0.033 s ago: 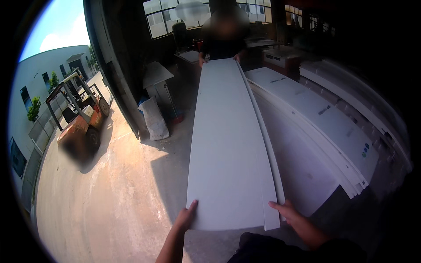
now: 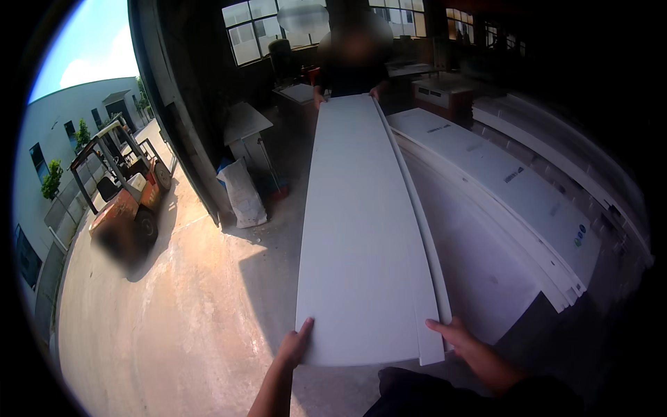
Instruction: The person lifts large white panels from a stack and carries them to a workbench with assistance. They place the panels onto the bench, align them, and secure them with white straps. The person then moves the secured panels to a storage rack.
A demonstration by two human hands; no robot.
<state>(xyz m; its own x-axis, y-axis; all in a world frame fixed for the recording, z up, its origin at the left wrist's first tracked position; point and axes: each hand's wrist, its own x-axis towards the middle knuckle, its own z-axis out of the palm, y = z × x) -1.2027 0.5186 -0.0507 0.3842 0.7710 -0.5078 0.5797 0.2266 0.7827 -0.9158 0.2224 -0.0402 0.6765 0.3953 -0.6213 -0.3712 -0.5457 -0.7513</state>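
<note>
A long white panel (image 2: 365, 236) stretches away from me, its near end just in front of my body. My left hand (image 2: 297, 342) grips the near left edge, thumb on top and the other fingers hidden below. On the near right corner, my right hand (image 2: 455, 333) is closed round the edge in the same way. Along that right side runs a narrow raised strip or second edge (image 2: 432, 278); whether it is a separate panel I cannot tell. Another person's hands (image 2: 376, 92) hold the far end.
A stack of white panels (image 2: 500, 174) lies to the right, with a large pale sheet (image 2: 472, 257) beside it. More long stacked pieces (image 2: 556, 132) lie farther right. A white sack (image 2: 244, 198) leans by a small table (image 2: 246, 124). Through the doorway at left stands an orange forklift (image 2: 121, 201).
The background has shifted very slightly in the view. Both my hands and the other person keep the same hold on the panel.
</note>
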